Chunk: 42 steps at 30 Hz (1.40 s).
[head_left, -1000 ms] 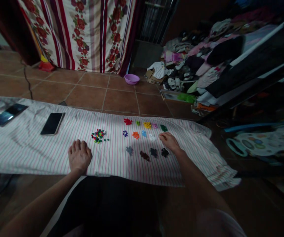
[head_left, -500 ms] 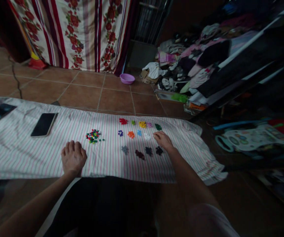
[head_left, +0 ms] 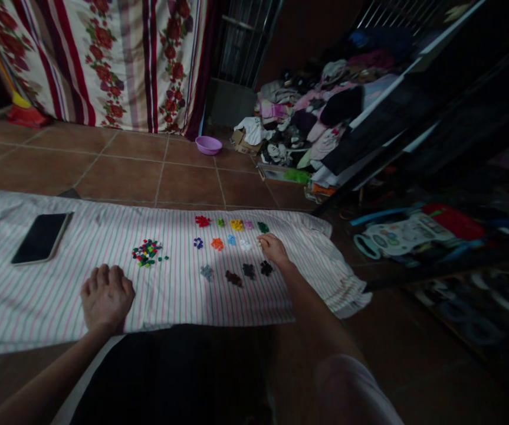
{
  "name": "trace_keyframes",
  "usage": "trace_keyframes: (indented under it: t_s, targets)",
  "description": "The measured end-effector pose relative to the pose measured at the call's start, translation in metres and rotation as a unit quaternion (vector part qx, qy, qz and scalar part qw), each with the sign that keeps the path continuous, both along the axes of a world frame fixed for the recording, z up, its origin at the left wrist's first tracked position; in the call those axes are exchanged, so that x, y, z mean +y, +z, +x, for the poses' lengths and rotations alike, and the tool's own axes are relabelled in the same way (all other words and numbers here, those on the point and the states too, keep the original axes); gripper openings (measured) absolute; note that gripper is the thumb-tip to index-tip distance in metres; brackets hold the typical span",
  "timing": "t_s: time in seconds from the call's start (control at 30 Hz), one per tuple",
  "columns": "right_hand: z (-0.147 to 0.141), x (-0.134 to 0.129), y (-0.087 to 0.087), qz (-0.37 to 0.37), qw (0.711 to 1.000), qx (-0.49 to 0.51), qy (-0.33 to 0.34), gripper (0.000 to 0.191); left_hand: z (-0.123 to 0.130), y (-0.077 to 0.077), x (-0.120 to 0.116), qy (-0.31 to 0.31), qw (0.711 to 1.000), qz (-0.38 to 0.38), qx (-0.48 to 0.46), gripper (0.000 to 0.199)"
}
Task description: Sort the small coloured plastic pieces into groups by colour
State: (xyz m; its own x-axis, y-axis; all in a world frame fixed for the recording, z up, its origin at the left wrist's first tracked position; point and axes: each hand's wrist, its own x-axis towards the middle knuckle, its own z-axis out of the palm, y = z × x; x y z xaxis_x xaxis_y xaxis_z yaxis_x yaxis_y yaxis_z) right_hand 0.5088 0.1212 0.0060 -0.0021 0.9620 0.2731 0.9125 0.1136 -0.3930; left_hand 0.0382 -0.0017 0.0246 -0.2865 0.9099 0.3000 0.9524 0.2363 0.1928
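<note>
My left hand [head_left: 107, 297] lies flat on the striped cloth [head_left: 170, 301], fingers stretched out and holding nothing. Just beyond it is a mixed pile of small coloured pieces [head_left: 147, 252]. My right hand [head_left: 273, 248] is at the right, its fingertips pinched together at the cloth beside the white pieces [head_left: 245, 244]; whatever they grip is too small to make out. Single-colour heaps stand in rows near it: red pieces [head_left: 202, 221], yellow pieces [head_left: 236, 225], dark green pieces [head_left: 263, 227], orange pieces [head_left: 217, 244], grey pieces [head_left: 207, 272], brown pieces [head_left: 233, 278] and black pieces [head_left: 266, 268].
A phone [head_left: 42, 238] lies on the cloth at the left. Beyond the far edge, a purple basin [head_left: 209, 145] stands on the tiled floor. Clothes [head_left: 307, 112] are heaped at the back right, and a dark frame [head_left: 396, 106] slants across the right side.
The view has turned to the right, so everything appears shifted left. My left hand still rests flat, and my right hand stays pinched beside the white pieces.
</note>
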Motion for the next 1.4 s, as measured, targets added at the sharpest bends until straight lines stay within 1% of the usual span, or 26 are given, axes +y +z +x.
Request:
trace_keyframes:
  t_s: [0.13,0.3,0.5,0.73,0.9,1.03,1.2,1.27,1.4]
  targets:
    - [0.005,-0.006,0.003,0.027,0.999,0.006,-0.044,0.031,-0.001,0.0,0.0,-0.009,1.0,-0.004,0.019,0.035]
    - [0.012,-0.021,0.005,0.047,0.995,0.027,-0.087,0.03,-0.001,0.003,-0.001,-0.012,0.999,-0.004,0.03,0.034]
    - [0.014,-0.045,0.001,0.04,0.993,0.045,-0.103,0.03,0.001,0.007,-0.002,-0.012,0.999,-0.014,0.034,0.031]
    - [0.019,-0.074,-0.003,0.033,0.989,0.053,-0.135,0.028,-0.001,0.008,-0.003,-0.018,1.0,-0.009,0.005,0.032]
    - [0.017,-0.085,-0.004,0.032,0.988,0.053,-0.143,0.027,-0.001,0.008,-0.004,-0.016,1.0,-0.002,0.008,0.031]
    - [0.01,-0.08,0.001,0.033,0.99,0.038,-0.129,0.026,-0.001,0.009,-0.004,-0.014,1.0,-0.004,0.016,0.031]
    - [-0.004,-0.055,0.008,0.035,0.998,0.016,-0.055,0.021,-0.001,0.007,-0.003,-0.016,1.0,-0.013,0.023,0.031]
    - [-0.011,-0.044,0.008,0.034,0.999,0.006,-0.034,0.02,-0.001,0.006,-0.003,-0.011,1.0,-0.017,0.017,0.031]
    - [-0.019,-0.027,0.001,0.057,0.998,-0.018,-0.026,0.019,-0.001,0.002,-0.001,-0.008,1.0,-0.01,0.011,0.032]
